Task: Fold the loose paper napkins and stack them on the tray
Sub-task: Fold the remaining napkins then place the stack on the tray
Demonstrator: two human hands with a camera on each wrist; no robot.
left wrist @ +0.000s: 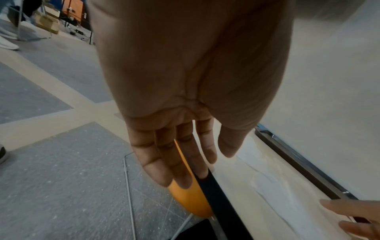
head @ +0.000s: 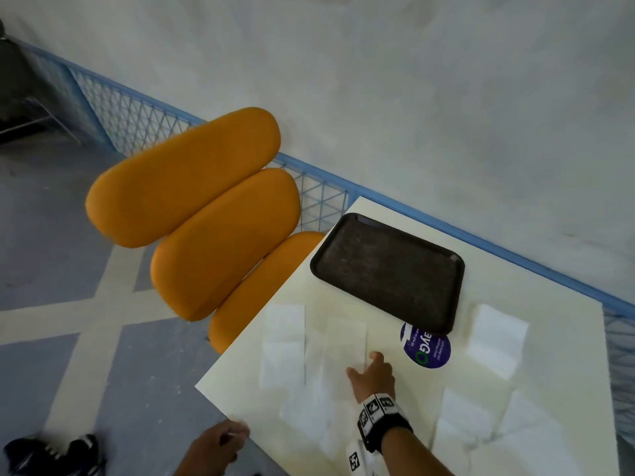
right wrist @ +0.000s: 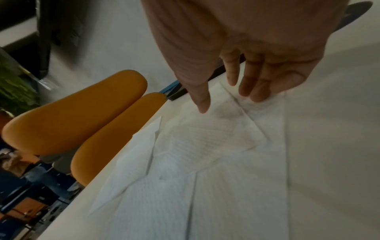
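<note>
Now the right hand lies low over the cream table, its grip spread out, fingers straight and a little apart; the fingertips touch the far end of a long white napkin and nothing is held in it. In the right wrist view this napkin lies unfolded with creases across it, and it overlaps other napkins beside it. The left hand is at the near left corner of the table, partly over the floor; in the left wrist view its fingers hang straight and relaxed, so its grip is slack, though in the blurred head view something white shows at the fingertips and it cannot be told whether they touch paper. More loose napkins lie flat on the table: one near the left edge, one to the right of the tray, and a few at the near right. The dark tray stands at the far side of the table, with no napkin on it, and its near corner covers part of a round purple sticker. An orange padded chair stands just beside the left edge of the table.
</note>
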